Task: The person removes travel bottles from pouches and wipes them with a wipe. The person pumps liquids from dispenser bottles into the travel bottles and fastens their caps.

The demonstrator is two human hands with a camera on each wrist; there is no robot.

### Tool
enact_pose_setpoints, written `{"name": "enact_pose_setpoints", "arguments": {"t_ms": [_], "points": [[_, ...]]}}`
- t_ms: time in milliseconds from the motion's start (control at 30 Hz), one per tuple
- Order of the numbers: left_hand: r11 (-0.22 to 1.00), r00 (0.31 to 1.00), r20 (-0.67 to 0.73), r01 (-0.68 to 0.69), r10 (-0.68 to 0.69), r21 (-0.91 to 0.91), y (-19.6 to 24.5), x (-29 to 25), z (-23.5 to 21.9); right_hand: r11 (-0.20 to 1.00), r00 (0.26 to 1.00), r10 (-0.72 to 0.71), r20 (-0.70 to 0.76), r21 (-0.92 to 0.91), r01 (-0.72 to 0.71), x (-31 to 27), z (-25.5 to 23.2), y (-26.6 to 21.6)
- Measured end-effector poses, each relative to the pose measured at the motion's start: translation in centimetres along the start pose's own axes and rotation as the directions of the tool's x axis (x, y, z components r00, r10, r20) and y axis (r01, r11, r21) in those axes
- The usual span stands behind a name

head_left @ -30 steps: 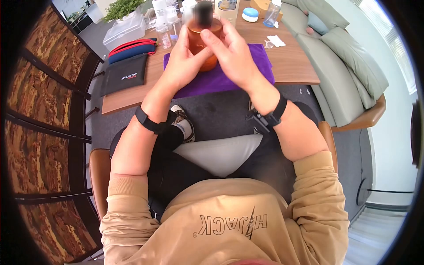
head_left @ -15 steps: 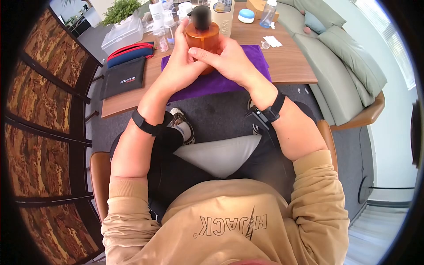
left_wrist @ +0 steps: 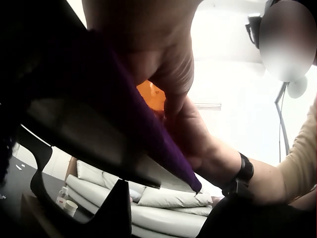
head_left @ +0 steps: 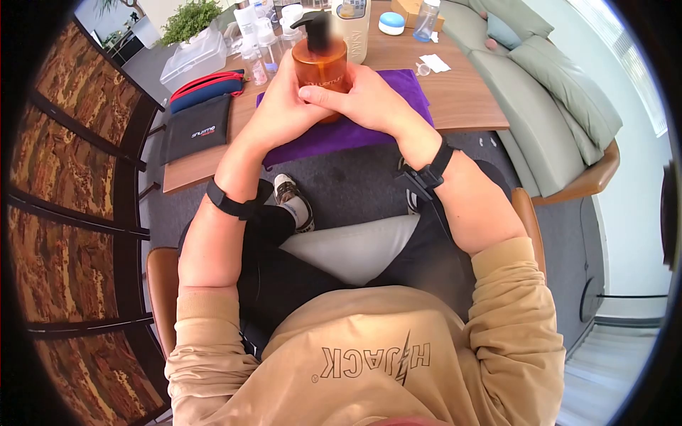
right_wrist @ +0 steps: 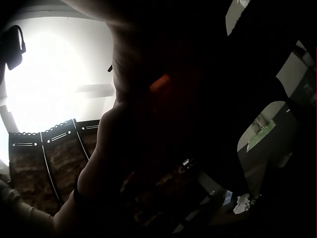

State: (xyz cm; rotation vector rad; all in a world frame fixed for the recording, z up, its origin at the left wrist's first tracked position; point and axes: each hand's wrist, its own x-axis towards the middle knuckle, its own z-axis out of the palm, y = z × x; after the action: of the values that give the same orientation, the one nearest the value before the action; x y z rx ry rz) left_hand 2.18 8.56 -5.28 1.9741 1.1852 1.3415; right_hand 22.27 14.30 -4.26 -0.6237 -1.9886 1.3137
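Observation:
An amber pump bottle [head_left: 320, 69] with a black pump head [head_left: 321, 32] stands upright over the purple towel [head_left: 298, 148], its pump spout pointing left in the head view. My left hand [head_left: 285, 110] grips the bottle's left side, and my right hand [head_left: 371, 101] curls round the right side. The right thumb crosses in front, near the bottle's base, where the two hands meet. In the left wrist view an orange patch of the bottle [left_wrist: 153, 95] shows beneath the hand. The right wrist view is dark, with a dim orange glint of the bottle [right_wrist: 161, 83].
Behind the bottle is a tall cream bottle [head_left: 359, 42], with several clear and white bottles to its left. A clear plastic box [head_left: 195, 60], a red-and-blue pouch [head_left: 206, 91] and a black pouch [head_left: 195, 131] lie left. A blue-and-white jar [head_left: 392, 24] and white paper [head_left: 435, 63] are right.
The bottle has turned in the hands, so its spout and lettering now show. The right thumb has slid down from high on the bottle to near its base.

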Motion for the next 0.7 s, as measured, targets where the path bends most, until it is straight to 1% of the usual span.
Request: {"name": "enact_pose_setpoints", "arguments": {"t_ms": [33, 67, 100, 167, 200, 233, 267, 300, 333, 367, 433, 467, 500, 567, 600, 633, 667, 700], "points": [[0.998, 0.999, 0.032, 0.043, -0.042, -0.048, 0.7, -0.1, -0.2, 0.995, 1.0, -0.005, 0.001, -0.1, 0.005, -0.1, -0.1, 0.0], [0.992, 0.994, 0.065, 0.089, -0.083, -0.094, 1.0, -0.3, -0.3, 0.995, 1.0, -0.004, 0.001, -0.097, 0.004, -0.1, -0.2, 0.3], [0.991, 0.994, 0.067, 0.091, -0.085, -0.093, 0.7, -0.3, -0.4, 0.996, 0.999, -0.019, 0.03, -0.083, 0.021, -0.1, -0.2, 0.5], [0.981, 0.992, 0.13, 0.025, 0.001, -0.195, -0.4, -0.5, -1.0, 0.997, 0.998, -0.033, 0.058, -0.066, 0.037, -0.2, -0.5, 0.9], [0.981, 0.991, 0.131, 0.027, -0.001, -0.194, -0.6, -0.5, -1.2, 0.994, 0.997, -0.042, 0.068, -0.101, 0.049, -0.2, -0.7, 0.7], [0.957, 0.991, 0.133, 0.059, -0.022, -0.285, -0.7, -0.5, -1.4, 0.989, 0.996, -0.051, 0.079, -0.136, 0.062, -0.2, -0.9, 0.6], [0.923, 0.99, 0.137, 0.091, -0.042, -0.373, -0.8, -0.5, -1.5, 0.989, 0.996, -0.051, 0.078, -0.134, 0.061, -0.4, -1.1, 0.4], [0.924, 0.989, 0.14, 0.093, -0.044, -0.372, -0.6, -0.5, -1.5, 0.993, 0.991, -0.049, 0.122, -0.102, 0.061, -0.6, -1.2, -0.2], [0.9, 0.988, 0.136, 0.12, -0.069, -0.419, -0.3, -0.5, -1.6, 0.996, 0.985, -0.05, 0.165, -0.071, 0.063, -0.7, -1.4, -0.5], [0.875, 0.987, 0.133, 0.144, -0.092, -0.462, 0.0, -0.3, -1.8, 0.995, 0.985, -0.056, 0.162, -0.068, 0.068, -0.7, -1.6, -0.3], [0.917, 0.99, 0.13, 0.095, -0.048, -0.387, -0.3, -0.4, -1.4, 0.993, 0.97, -0.102, 0.221, -0.04, 0.114, -0.4, -2.1, 0.3], [0.932, 0.992, 0.122, 0.067, -0.025, -0.355, -0.6, -0.5, -1.5, 0.994, 0.968, -0.092, 0.232, -0.044, 0.105, -0.4, -2.3, 0.4], [0.926, 0.994, 0.1, 0.066, -0.03, -0.373, -0.2, -0.7, -1.3, 0.992, 0.967, -0.107, 0.23, -0.035, 0.118, -0.4, -2.2, 0.4], [0.93, 0.999, 0.053, 0.022, -0.003, -0.368, -0.1, -0.9, -1.0, 0.99, 0.97, -0.14, 0.2, 0.005, 0.142, -0.7, -2.0, 0.3], [0.932, 0.998, 0.055, 0.018, 0.002, -0.362, 0.0, -0.9, -0.8, 0.992, 0.978, -0.115, 0.176, -0.036, 0.123, -0.7, -1.9, 0.2], [0.925, 1.0, -0.026, -0.007, -0.003, -0.38, 0.0, -0.9, -0.6, 0.991, 0.977, -0.121, 0.174, -0.036, 0.129, -0.7, -1.8, 0.0], [0.917, 0.994, -0.109, -0.035, -0.009, -0.397, 0.1, -0.9, -0.5, 0.99, 0.981, -0.131, 0.142, 0.079, 0.121, -0.8, -1.6, -0.2], [0.918, 0.994, -0.11, -0.038, -0.006, -0.394, 0.6, -0.8, -0.3, 0.975, 0.984, -0.137, 0.112, 0.193, 0.114, -1.0, -1.3, -0.4]]}}
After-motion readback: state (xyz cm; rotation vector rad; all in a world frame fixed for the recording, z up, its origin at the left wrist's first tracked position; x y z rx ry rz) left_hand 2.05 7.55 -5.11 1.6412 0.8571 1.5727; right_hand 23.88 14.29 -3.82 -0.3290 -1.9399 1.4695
